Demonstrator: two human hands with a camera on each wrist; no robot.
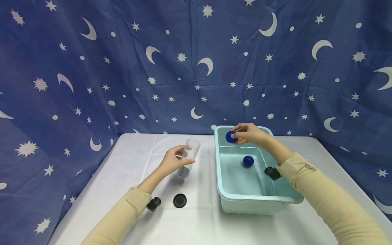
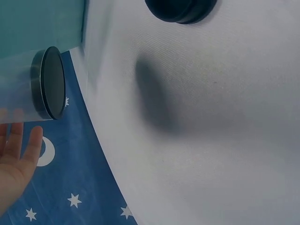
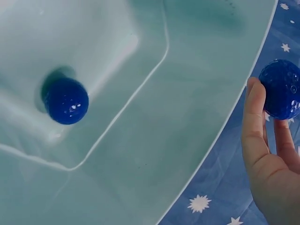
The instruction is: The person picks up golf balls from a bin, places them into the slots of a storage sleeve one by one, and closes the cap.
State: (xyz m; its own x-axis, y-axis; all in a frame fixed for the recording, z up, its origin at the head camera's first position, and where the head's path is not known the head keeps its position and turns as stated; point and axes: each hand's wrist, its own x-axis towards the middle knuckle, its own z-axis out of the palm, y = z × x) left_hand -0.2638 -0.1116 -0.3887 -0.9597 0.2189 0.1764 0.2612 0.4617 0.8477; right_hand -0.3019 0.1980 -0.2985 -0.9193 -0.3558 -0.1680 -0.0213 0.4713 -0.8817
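Observation:
My left hand [image 1: 173, 159] holds a clear tube [image 1: 190, 149] above the white table, tilted slightly, its top end uncovered. A dark cap [image 2: 54, 83] closes the tube's lower end. Over the far part of a light teal plastic tub [image 1: 225, 196], my right hand [image 1: 252, 133] pinches a blue golf ball [image 1: 229, 137] between thumb and fingers. Dimples show on that ball in the right wrist view. A second blue golf ball [image 1: 248, 161] lies on the tub's floor. Near my left wrist, a round black lid [image 1: 179, 200] rests flat on the table.
The tub stands on the right half of the white-covered table [image 1: 196, 217]. Behind the table hangs a blue curtain [image 1: 171, 78] with white moons and stars. Small black cameras sit on both wrists. The tub's near rim rises above the tabletop.

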